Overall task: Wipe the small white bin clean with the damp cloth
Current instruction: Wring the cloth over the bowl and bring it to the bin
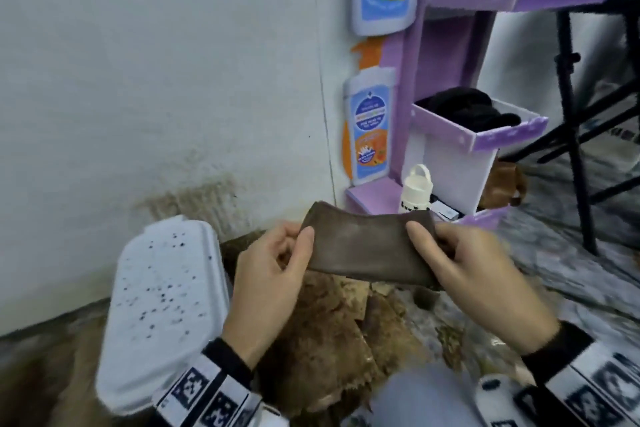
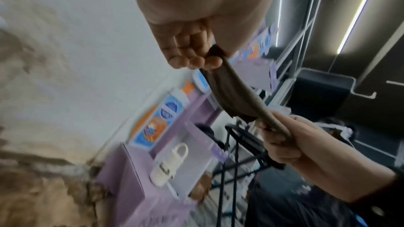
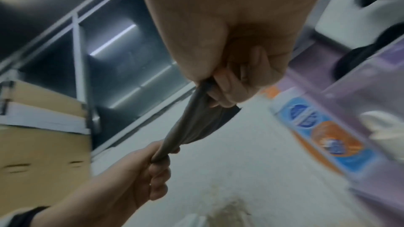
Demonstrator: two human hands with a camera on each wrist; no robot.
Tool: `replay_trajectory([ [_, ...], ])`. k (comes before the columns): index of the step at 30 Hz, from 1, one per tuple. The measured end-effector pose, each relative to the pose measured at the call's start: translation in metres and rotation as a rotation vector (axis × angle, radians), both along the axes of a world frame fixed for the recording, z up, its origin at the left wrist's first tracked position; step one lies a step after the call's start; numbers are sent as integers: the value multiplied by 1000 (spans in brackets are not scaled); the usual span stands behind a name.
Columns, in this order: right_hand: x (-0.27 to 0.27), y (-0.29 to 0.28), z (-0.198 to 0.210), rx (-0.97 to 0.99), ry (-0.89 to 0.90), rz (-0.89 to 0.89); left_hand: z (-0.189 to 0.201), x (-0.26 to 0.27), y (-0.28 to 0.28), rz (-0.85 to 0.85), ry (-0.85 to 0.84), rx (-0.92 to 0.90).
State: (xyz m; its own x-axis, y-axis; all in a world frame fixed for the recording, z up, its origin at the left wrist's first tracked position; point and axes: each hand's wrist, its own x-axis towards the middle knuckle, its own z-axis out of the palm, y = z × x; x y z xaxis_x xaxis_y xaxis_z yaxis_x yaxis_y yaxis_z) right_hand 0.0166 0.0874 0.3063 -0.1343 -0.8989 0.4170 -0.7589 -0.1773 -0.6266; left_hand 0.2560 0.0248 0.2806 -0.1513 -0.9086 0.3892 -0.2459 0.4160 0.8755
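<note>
The damp cloth (image 1: 369, 246) is stretched in the air between both hands, its long axis going left-right. The left hand (image 1: 273, 274) pinches one end w/ thumb and curled fingers, the right hand (image 1: 474, 274) pinches the other end. The small white bin (image 1: 162, 308), speckled w/ dark spots, stands low and to the left, just beside the left hand, so I think that hand is nearer for the first wipe

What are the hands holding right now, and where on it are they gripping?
Both hold the brown folded cloth, stretched between them: the left hand pinches its left end, the right hand pinches its right end.
</note>
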Motion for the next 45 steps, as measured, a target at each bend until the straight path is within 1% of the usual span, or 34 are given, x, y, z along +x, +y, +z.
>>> replay_trajectory([
  [3, 51, -16, 25, -10, 78, 128, 18, 54, 16, 91, 61, 13],
  [5, 77, -22, 37, -14, 140, 191, 24, 81, 26, 147, 50, 5],
  [8, 123, -30, 49, -35, 168, 294, 29, 127, 40, 250, 72, -8],
  [10, 146, -34, 51, -53, 194, 333, 29, 148, 47, 300, 93, -23],
  [14, 188, -46, 39, -18, 133, 436, 23, 188, 61, 407, 95, -44],
  [18, 220, -52, 12, 18, 105, 470, 1, 218, 66, 483, 54, -34],
  [21, 234, -53, -12, 59, 107, 464, -18, 231, 66, 520, 10, -18],
  [24, 240, -56, -32, 104, 117, 426, -30, 236, 61, 514, -18, 21],
  [29, 240, -66, -51, 175, 74, 373, -41, 231, 42, 494, -138, 86],
  [33, 236, -72, -73, 245, 48, 370, -48, 226, 22, 541, -334, 83],
  [36, 235, -76, -91, 250, 31, 363, -54, 226, 13, 587, -515, 73],
  [38, 233, -77, -98, 252, 31, 331, -57, 226, 10, 599, -574, 61],
  [41, 233, -77, -97, 294, 131, 255, -59, 227, 6, 616, -612, 36],
  [43, 231, -75, -93, 342, 261, 178, -60, 227, 1, 640, -633, 23],
  [45, 230, -73, -89, 270, 409, 84, -62, 228, -2, 650, -645, 17],
])
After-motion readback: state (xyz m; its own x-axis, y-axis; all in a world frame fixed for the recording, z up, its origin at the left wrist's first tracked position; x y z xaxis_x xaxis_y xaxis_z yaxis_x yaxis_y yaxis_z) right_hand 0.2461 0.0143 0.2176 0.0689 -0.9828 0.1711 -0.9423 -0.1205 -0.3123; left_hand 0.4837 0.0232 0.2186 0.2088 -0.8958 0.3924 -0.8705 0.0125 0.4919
